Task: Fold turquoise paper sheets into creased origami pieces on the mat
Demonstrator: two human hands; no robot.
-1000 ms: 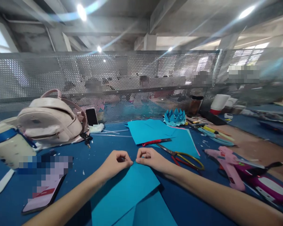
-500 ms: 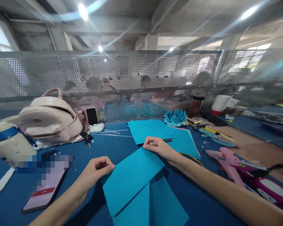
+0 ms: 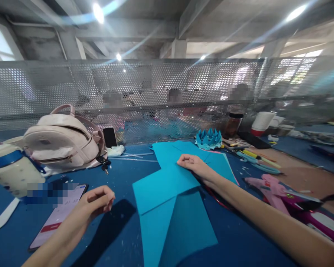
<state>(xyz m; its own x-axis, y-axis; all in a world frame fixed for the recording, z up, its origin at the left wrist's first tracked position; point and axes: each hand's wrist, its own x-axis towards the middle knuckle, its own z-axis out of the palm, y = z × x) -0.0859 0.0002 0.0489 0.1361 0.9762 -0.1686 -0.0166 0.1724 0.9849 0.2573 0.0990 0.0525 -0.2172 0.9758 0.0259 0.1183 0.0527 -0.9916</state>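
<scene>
While right hand (image 3: 191,163) pinches blue paper (image 3: 167,185), left hand (image 3: 96,200) hovers curled

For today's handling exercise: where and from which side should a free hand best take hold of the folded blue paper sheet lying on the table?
Probably the near left corner of the folded blue paper sheet, coming from the left. That edge lies bare on the blue table, while the right hand pinches the far corner and scissors lie on the right. The left hand hovers free nearby.

Paper (image 3: 167,193) lies mid-table; bag (image 3: 61,139) behind-left, phone (image 3: 58,215) left, glue gun (image 3: 267,187) right, stack (image 3: 183,152) behind.
</scene>
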